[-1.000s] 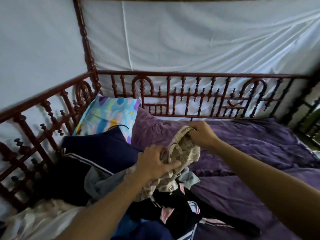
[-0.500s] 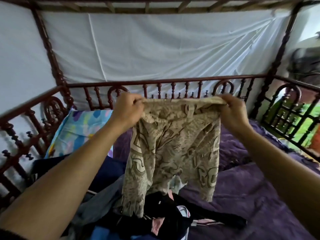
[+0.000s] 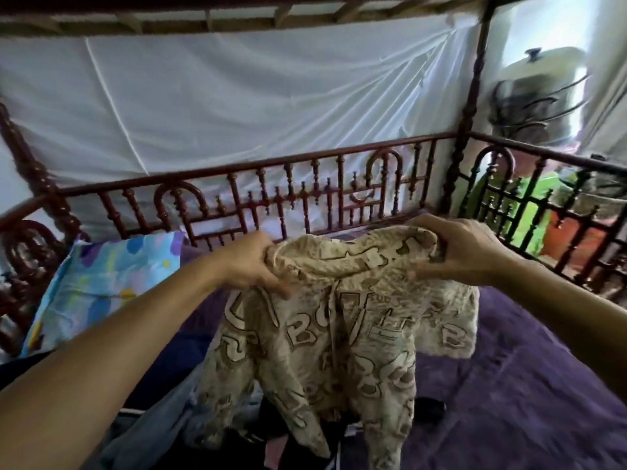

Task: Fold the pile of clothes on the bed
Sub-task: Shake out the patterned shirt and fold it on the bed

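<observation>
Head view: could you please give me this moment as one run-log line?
beige shorts: held up, legs hanging over clothes pile | left hand: grips waistband | right hand: grips waistband | fold: not begun

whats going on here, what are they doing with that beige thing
A person is folding laundry on a bed. The left hand and the right hand each grip the waistband of the beige patterned shorts, holding them up so the legs hang over the pile of clothes and the purple bedspread. The shorts are not yet folded.
</observation>
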The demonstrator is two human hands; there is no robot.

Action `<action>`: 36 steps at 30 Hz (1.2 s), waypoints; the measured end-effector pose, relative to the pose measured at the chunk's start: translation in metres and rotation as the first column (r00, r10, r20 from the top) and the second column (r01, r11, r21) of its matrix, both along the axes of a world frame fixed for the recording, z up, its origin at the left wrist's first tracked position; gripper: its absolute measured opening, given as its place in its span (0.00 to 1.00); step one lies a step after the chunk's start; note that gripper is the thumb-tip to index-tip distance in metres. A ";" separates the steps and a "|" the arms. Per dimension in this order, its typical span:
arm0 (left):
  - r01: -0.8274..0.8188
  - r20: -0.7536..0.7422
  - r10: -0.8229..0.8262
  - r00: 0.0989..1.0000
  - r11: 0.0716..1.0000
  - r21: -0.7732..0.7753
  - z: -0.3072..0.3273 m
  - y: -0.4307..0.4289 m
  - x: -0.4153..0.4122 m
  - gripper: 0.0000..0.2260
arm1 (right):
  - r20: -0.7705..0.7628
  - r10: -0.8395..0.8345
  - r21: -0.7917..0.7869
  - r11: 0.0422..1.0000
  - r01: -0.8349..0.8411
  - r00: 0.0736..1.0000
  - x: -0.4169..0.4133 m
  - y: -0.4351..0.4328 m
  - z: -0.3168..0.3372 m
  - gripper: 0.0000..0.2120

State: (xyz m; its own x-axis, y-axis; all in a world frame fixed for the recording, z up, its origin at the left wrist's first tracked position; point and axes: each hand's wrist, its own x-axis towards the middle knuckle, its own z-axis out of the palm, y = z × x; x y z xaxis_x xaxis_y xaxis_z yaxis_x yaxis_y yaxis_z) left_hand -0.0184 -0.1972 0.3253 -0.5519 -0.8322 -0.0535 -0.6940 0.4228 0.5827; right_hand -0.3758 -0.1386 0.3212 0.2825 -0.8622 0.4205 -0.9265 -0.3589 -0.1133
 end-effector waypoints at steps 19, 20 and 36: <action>0.052 0.435 0.023 0.900 0.986 -0.160 -0.081 -0.024 -0.261 0.07 | 0.778 -0.325 0.480 0.860 -0.173 0.537 -0.259 0.108 -0.109 0.15; 0.006 0.434 0.097 0.896 0.973 -0.230 -0.088 -0.030 -0.267 0.07 | 0.783 -0.333 0.481 0.860 -0.171 0.526 -0.264 0.109 -0.117 0.15; -0.433 0.141 0.464 0.875 0.878 -0.202 -0.228 -0.217 -0.485 0.11 | 0.354 -0.853 0.562 0.522 0.642 0.384 -0.456 0.082 -0.285 0.09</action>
State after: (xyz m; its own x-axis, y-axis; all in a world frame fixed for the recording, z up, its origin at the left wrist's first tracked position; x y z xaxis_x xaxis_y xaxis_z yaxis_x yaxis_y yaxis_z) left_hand -0.5031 -0.4138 0.0977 -0.1109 -0.9931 0.0389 -0.9168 0.1174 0.3817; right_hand -0.8313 -0.0567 0.0366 -0.7242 -0.6861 -0.0696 -0.5106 0.6013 -0.6146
